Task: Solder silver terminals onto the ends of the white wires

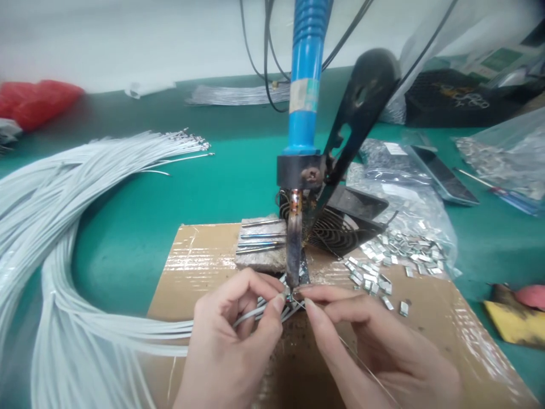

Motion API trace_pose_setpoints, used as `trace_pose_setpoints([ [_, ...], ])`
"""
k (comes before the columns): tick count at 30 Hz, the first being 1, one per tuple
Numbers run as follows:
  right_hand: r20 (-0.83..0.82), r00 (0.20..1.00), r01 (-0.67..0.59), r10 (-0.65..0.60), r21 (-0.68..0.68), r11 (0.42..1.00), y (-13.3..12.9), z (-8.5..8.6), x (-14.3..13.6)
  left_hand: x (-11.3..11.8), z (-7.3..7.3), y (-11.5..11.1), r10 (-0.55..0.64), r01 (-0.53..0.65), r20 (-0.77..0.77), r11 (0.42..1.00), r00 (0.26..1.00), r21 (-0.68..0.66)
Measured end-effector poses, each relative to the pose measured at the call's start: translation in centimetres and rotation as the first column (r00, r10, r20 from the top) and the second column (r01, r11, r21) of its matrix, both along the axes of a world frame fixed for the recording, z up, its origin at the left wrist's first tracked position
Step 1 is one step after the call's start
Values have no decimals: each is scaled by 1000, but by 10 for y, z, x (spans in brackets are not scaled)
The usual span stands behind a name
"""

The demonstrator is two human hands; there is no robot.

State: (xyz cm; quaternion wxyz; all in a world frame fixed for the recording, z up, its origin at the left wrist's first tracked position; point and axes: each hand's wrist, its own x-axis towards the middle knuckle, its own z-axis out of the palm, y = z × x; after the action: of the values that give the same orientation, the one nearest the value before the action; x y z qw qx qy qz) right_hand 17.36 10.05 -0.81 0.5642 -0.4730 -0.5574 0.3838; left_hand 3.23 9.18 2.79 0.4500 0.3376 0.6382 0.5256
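Green bench, taped cardboard [204, 267] at 6 o'clock. Left hand [230, 341] pinches white wires [63, 238]; right hand [378, 352] pinches solder wire [361, 360], both meeting under fixed soldering iron [293, 250] tip. Best: steady joint, feed solder sparingly, fingers off tip.

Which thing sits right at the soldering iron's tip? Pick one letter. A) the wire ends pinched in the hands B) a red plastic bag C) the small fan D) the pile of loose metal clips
A: the left hand and right hand pinch white wire ends and a thin solder wire directly under the tip of the fixed blue-handled soldering iron; the metal clips lie off to the right on the cardboard.
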Motion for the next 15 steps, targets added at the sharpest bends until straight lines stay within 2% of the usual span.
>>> trace_pose_setpoints([
  [2,2,1000,7,-7,5,1000,1,-2,2,1,-1,0,27,-27,15,1000,1000,-12],
  [7,35,999,-34,34,-1,999,-1,-3,5,-9,-8,-1,-144,147,-87,989,986,25],
  [12,-7,1000,11,-12,-64,998,-4,-3,-1,-12,-11,-3,-155,156,-91,988,984,9],
  [15,4,1000,25,-25,-58,998,-4,-3,-1,-10,-10,-5,-157,157,-61,988,986,-9],
])
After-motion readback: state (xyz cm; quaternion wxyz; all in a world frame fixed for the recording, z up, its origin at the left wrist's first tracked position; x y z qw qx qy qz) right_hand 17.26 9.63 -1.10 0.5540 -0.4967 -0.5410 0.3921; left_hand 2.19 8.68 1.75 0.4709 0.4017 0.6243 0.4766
